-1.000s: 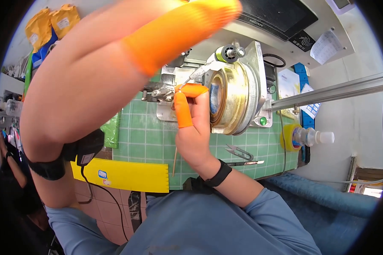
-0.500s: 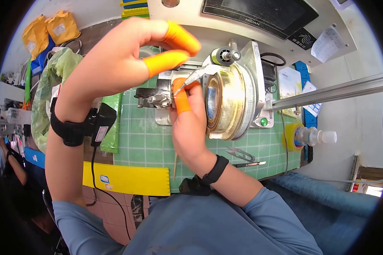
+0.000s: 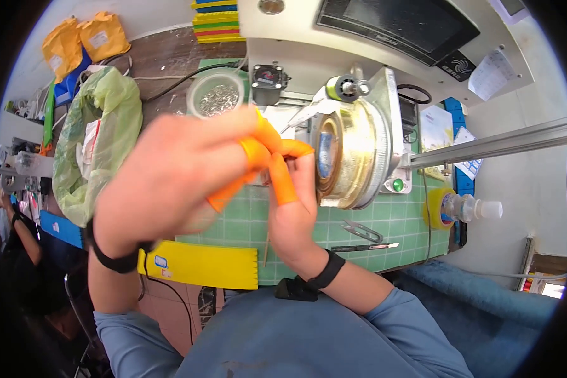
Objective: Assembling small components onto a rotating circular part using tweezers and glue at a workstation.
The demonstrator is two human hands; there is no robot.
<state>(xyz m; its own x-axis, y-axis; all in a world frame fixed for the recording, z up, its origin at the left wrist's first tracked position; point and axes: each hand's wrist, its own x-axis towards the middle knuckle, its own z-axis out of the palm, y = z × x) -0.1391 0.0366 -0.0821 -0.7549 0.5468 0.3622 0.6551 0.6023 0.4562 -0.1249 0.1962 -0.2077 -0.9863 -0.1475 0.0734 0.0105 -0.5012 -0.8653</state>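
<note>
a: what lies near us on the green mat (image 3: 321, 236)?
b: the knife (image 3: 365, 247), then the snips (image 3: 362, 231); a wide swing could sweep them off.
a: past those?
b: our right hand (image 3: 293, 217) and left hand (image 3: 179, 170) meet, fingertips bunched; we can't tell whether they're gripping anything. the gold reel (image 3: 351, 157) sits just right, so a slip could jog it.
a: beyond?
b: the metal-filled tub (image 3: 191, 94); our left hand, withdrawing carelessly, might tip it.

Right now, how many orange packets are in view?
2. One packet is at the far upper left; the other packet is just right of it, both beyond the green bag. More could be hidden behind them.
</note>
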